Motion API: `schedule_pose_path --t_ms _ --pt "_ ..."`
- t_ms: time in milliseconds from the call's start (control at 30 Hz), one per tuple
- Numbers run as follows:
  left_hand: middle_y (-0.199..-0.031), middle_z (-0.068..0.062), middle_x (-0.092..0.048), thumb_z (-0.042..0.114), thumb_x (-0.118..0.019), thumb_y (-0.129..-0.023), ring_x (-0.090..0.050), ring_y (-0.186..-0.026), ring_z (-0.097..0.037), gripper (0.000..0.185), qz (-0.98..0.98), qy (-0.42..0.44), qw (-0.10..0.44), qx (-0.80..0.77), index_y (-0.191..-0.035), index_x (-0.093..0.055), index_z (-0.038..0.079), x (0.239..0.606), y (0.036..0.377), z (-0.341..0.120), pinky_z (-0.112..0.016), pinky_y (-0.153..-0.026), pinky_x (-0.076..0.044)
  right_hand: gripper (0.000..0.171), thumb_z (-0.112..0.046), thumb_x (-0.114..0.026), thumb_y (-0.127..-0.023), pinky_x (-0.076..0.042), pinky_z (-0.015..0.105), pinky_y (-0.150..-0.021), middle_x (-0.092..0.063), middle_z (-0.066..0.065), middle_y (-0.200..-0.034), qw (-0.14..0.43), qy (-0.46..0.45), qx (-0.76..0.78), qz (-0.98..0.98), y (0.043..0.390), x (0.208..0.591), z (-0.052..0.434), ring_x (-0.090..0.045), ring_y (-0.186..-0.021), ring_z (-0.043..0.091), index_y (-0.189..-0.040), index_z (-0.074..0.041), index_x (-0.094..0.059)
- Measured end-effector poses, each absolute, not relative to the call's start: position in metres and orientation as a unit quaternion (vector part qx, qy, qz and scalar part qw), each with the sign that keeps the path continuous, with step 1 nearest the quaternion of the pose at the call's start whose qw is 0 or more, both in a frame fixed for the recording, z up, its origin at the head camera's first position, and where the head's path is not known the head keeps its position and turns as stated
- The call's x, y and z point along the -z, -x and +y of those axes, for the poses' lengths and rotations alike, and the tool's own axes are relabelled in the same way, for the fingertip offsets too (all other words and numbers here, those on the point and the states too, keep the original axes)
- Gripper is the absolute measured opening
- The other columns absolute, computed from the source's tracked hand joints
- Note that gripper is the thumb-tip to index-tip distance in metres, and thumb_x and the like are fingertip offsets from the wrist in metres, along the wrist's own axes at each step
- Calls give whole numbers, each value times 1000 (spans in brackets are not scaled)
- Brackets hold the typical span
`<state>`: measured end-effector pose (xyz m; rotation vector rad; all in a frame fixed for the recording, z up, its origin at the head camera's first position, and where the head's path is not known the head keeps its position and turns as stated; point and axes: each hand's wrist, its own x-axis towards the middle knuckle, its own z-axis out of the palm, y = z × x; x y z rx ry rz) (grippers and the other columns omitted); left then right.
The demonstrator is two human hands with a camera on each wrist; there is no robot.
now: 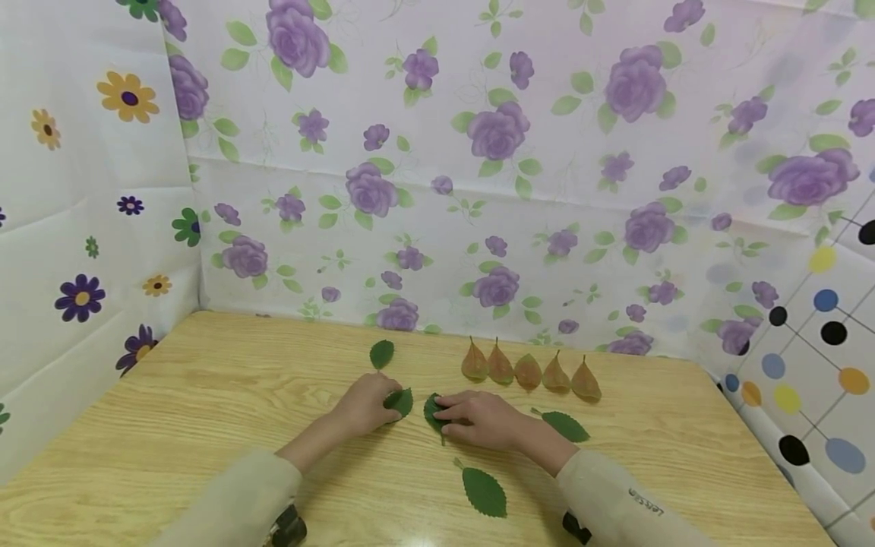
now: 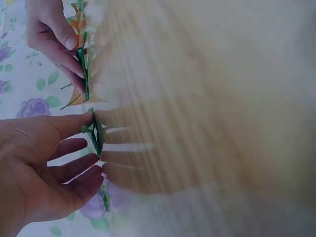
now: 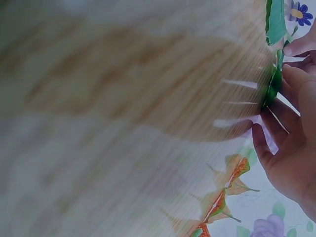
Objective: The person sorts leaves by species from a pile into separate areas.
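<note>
In the head view my left hand (image 1: 362, 406) is at mid-table with a serrated green leaf (image 1: 405, 403) between its thumb and forefinger. The same leaf (image 2: 97, 136) shows edge-on in the left wrist view, the thumb at one end and fingertips at the other. Facing it, my right hand (image 1: 484, 420) holds another green leaf (image 1: 431, 410), its fingertips lying over part of that leaf. The right wrist view shows those fingers against the leaf (image 3: 271, 91). A small gap of wood separates the two leaves.
A row of several reddish-brown leaves (image 1: 528, 373) lies behind my right hand. Single green leaves lie beyond the left hand (image 1: 381, 354), by the right wrist (image 1: 564, 426) and nearer me (image 1: 484, 492). Flowered cloth (image 1: 437, 251) backs the wooden table (image 1: 225, 380).
</note>
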<state>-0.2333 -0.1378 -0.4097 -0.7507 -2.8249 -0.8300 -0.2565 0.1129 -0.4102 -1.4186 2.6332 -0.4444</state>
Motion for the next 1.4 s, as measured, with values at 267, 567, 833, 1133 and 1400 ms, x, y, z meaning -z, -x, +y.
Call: schedule_pose_path --t_ms 267,567,833,1133,1400 --pt "-97 -17 -62 -7 -79 -72 -60 -88 -29 30 -921 234 52 308 -99 -66 -8 409 231 -133 -41 -75 -54 37 -30 -53 -101 -44 39 -100 -48 6 -143 60 468 145 870 258 414 113 -46 -129 25 -130 -10 -62" --pt "-94 -15 -62 -13 -77 -71 -58 -87 -29 27 -910 245 44 331 -92 -63 -3 408 231 -132 -39 -73 -53 35 -28 -55 -100 -45 38 -98 -49 6 -142 52 471 142 869 257 415 112 -47 -129 25 -129 -10 -63" --pt "-86 -7 -66 -8 -66 -85 -61 -78 -17 10 -887 276 52 366 -92 -65 -1 410 234 -140 -29 -69 -53 36 -28 -55 -100 -45 39 -99 -49 6 -142 52 472 142 869 257 414 112 -47 -129 25 -130 -10 -63" --pt "-90 -9 -66 -4 -65 -88 -64 -86 -24 20 -885 203 51 417 -108 -64 -2 402 235 -142 -36 -74 -55 32 -22 -55 -100 -45 40 -99 -52 8 -140 42 471 142 870 254 409 110 -49 -126 26 -127 -9 -65" --pt "-90 -5 -67 -2 -65 -88 -65 -87 -24 11 -888 162 59 426 -99 -69 0 395 241 -146 -38 -79 -55 29 -21 -57 -99 -46 39 -98 -55 8 -136 25 465 139 874 253 409 109 -52 -124 25 -123 -9 -67"
